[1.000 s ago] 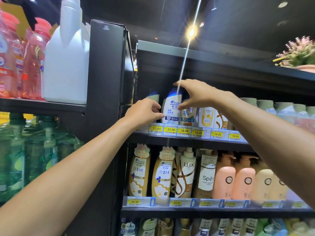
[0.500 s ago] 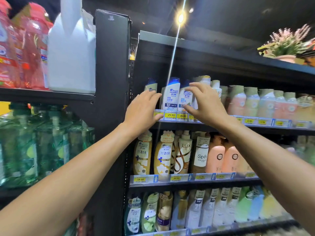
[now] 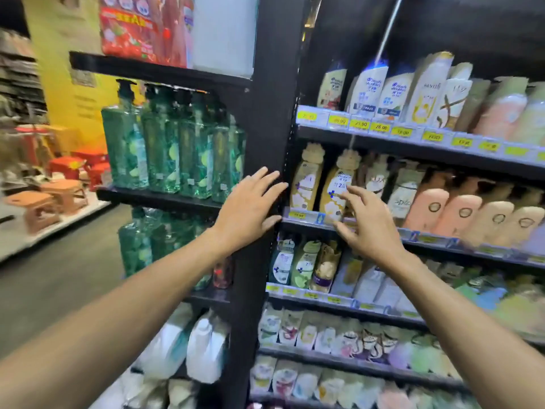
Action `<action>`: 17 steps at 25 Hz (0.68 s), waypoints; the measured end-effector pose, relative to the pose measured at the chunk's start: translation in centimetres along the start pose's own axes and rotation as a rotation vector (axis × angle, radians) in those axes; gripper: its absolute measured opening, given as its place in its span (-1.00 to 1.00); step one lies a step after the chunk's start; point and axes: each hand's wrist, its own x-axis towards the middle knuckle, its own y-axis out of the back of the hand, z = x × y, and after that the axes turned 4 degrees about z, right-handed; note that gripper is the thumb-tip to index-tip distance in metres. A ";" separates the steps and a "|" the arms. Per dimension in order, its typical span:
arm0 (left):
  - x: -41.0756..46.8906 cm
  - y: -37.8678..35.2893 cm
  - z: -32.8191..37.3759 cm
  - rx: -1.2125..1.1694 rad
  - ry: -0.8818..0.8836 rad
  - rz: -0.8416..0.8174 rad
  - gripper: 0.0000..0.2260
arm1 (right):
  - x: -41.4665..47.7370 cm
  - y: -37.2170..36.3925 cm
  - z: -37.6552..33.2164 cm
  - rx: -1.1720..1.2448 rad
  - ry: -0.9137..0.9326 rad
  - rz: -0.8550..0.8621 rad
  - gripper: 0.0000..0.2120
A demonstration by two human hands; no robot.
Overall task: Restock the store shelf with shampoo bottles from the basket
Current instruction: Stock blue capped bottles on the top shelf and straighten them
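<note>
Standing in their row on the top shelf (image 3: 413,137), at about one o'clock in the head view, the white-and-blue shampoo bottles (image 3: 368,93) sit upright behind the yellow price tags (image 3: 380,127), close beside the cream and gold bottles to their right. No hand touches them now. Half a second ago both hands were up at that row, the right one cupped around the blue-capped bottles and the left at the shelf edge; they have since dropped away to the level of the second shelf (image 3: 309,222). I read that as the placing step finished for this round, with the arms coming back toward the basket, which is not in view.

The left hand (image 3: 247,214) hangs at nine o'clock from centre, fingers spread wide and empty, over the black upright post (image 3: 277,113) between the two bays. The right hand (image 3: 371,225) is at centre, also spread and holding nothing, its fingertips (image 3: 351,190) in front of the gold two-in-one bottles (image 3: 336,187); whether they brush the label I cannot tell through the blur.

Against the earlier pictures the view itself has tipped downward and swung left: lower shelves, green pump bottles (image 3: 165,149) at ten o'clock and stools (image 3: 44,205) along the aisle now show.
</note>
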 end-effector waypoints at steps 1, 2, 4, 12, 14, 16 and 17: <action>-3.0 -0.3 -0.6 0.016 0.023 -0.060 -0.35 | -1.5 -1.5 -1.3 0.009 0.009 -0.038 -0.41; -6.2 -0.7 -1.3 0.032 0.050 -0.116 -0.34 | -3.1 -3.1 -2.8 0.024 0.015 -0.082 -0.40; -12.7 -1.1 -2.8 0.042 0.137 -0.219 -0.33 | -6.2 -6.5 -6.2 0.084 0.014 -0.172 -0.41; -36.9 -2.5 -9.9 0.001 0.514 -0.604 -0.34 | -15.7 -20.9 -20.3 0.274 0.071 -0.512 -0.42; -42.5 -3.2 -11.3 -0.043 0.577 -0.668 -0.35 | -18.2 -24.9 -23.9 0.316 0.068 -0.606 -0.42; -47.0 -4.2 -12.2 -0.085 0.630 -0.740 -0.35 | -20.8 -28.0 -26.8 0.342 0.047 -0.702 -0.43; -49.5 -4.9 -12.7 -0.099 0.650 -0.791 -0.33 | -22.4 -29.9 -28.3 0.350 0.038 -0.749 -0.44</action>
